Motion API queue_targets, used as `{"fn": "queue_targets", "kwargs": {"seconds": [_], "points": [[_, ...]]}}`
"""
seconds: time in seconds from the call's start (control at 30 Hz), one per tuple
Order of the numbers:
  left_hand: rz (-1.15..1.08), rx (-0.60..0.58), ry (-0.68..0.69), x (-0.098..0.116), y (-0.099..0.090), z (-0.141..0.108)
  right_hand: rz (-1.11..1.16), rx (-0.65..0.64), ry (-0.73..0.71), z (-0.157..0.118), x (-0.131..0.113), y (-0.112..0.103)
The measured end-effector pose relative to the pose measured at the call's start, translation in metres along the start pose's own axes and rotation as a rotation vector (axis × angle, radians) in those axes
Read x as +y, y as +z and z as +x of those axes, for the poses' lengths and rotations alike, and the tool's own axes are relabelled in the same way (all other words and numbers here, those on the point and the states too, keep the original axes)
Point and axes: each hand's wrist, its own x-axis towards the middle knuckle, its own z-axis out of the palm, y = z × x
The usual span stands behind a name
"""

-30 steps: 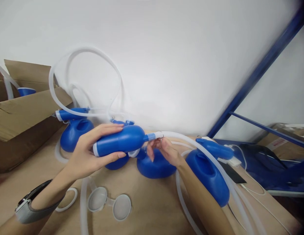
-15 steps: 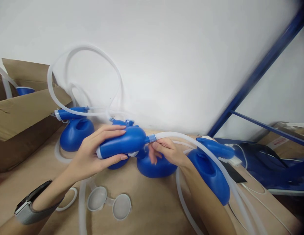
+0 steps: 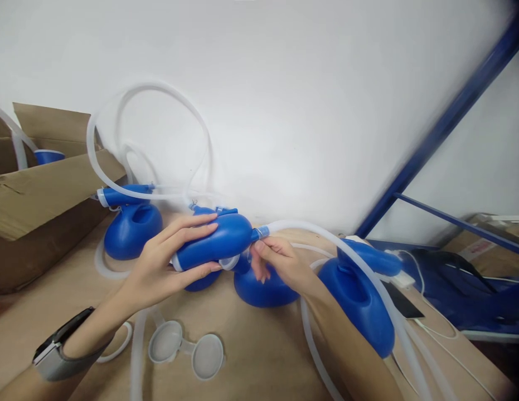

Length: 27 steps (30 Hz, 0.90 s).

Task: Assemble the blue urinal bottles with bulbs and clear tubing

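Note:
A blue plastic bottle [image 3: 215, 239] lies sideways under the fingers of my left hand [image 3: 171, 256], which is wrapped round its white-rimmed end and body. From its narrow spout runs a translucent hose [image 3: 303, 226], pushed over the tip, with a thin wire clip [image 3: 258, 231] round the joint. My right hand [image 3: 282, 259] pinches at this clip just below the joint, thumb against forefinger, the other fingers curled. Its fingertips partly hide the clip. Behind and below the held bottle stand another blue bottle [image 3: 265, 289] and part of a third.
More blue bottles stand left [image 3: 131, 234] and right [image 3: 357, 306], hoses looping up against the wall. An open cardboard box [image 3: 45, 184] is at the left. Grey round caps [image 3: 207, 356] and a white ring [image 3: 119, 345] lie in front. A black phone-like slab [image 3: 403, 301] and cables lie right.
The view has shifted slightly. Both hands keep their grip on the bottle and at the joint. The bottle is turned a little, and the wire at the joint shows more clearly.

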Motion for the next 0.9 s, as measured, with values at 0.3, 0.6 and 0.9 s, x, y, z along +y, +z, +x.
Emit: {"fn": "queue_targets", "kwargs": {"seconds": [0.3, 0.6, 0.9], "points": [[0.028, 0.057, -0.006, 0.005, 0.001, -0.002, -0.079, 0.148, -0.12, 0.002, 0.0, 0.011], [0.007, -0.002, 0.007, 0.001, -0.005, -0.002, 0.045, -0.186, -0.096, -0.005, 0.005, -0.008], [0.074, 0.037, 0.027, 0.005, -0.002, -0.003, -0.136, 0.095, -0.18, -0.003, 0.001, 0.01]]}}
